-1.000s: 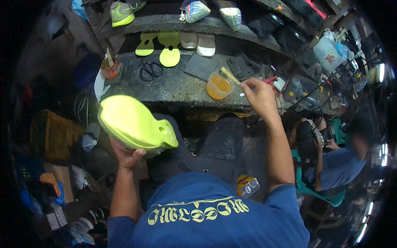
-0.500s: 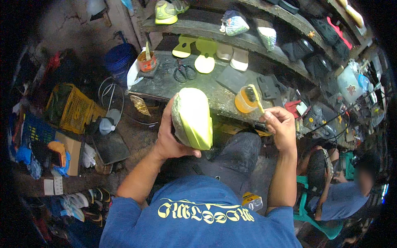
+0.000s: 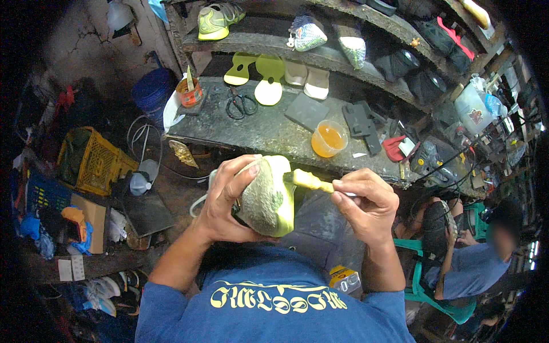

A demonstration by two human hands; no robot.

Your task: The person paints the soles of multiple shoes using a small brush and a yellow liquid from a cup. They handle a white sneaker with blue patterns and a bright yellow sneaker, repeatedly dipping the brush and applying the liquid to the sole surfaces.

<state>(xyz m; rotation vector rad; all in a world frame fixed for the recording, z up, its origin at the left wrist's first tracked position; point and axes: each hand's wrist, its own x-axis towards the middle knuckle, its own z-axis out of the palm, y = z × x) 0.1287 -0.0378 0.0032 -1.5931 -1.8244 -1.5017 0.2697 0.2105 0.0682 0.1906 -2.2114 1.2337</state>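
Note:
My left hand [image 3: 229,203] grips a grey-green shoe [image 3: 260,197] with a yellow-green sole, held above my lap and turned so its side shows. Between the fingertips of my right hand [image 3: 369,203] is the handle end of a brush [image 3: 311,180], crusted with yellow. Its dark bristles meet the sole's edge on the shoe's right. On the bench [image 3: 246,134] beyond, a clear plastic tub [image 3: 329,139] holds amber liquid. The inside of the shoe is mostly hidden by my left hand.
Black scissors [image 3: 241,106], a red can [image 3: 189,92], yellow-green insoles [image 3: 267,91] and dark flat pieces [image 3: 307,111] lie on the bench. Shelves above carry more shoes [image 3: 220,22]. A yellow crate [image 3: 100,155] stands at left; another person [image 3: 472,266] sits at right.
The brush has left the tub and moved left to the shoe's sole edge. My left hand has turned the shoe and brought it lower, nearer my body.

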